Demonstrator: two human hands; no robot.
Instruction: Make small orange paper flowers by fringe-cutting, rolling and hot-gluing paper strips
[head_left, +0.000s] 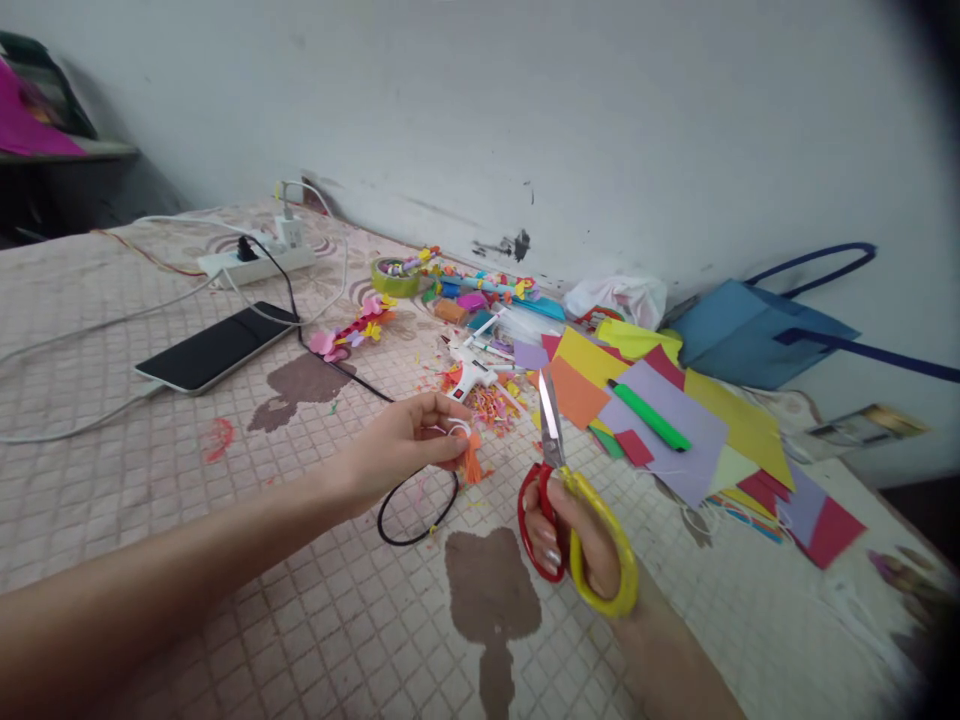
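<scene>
My left hand (409, 440) is closed, its thumb and fingers pinching a small orange paper tassel (472, 462) by a white string at its top. The tassel's strips hang down. In my right hand (581, 525) is a pair of scissors (553, 450) with one red and one yellow handle loop. Fingers and thumb pass through the loops, and the blades point up and away, nearly together. The scissors are apart from the tassel. A white glue gun (474, 374) lies just beyond my left hand among paper scraps (491, 408). Its black cord (417, 543) loops under that hand.
Coloured paper sheets (664, 400) with a green cutter (649, 415) lie right. A blue bag (757, 335) leans on the wall. Behind are tape (395, 280) and flower-decorated sticks (487, 285). Left are a phone (217, 347), paper flowers (352, 330) and a power strip (259, 265) with cables.
</scene>
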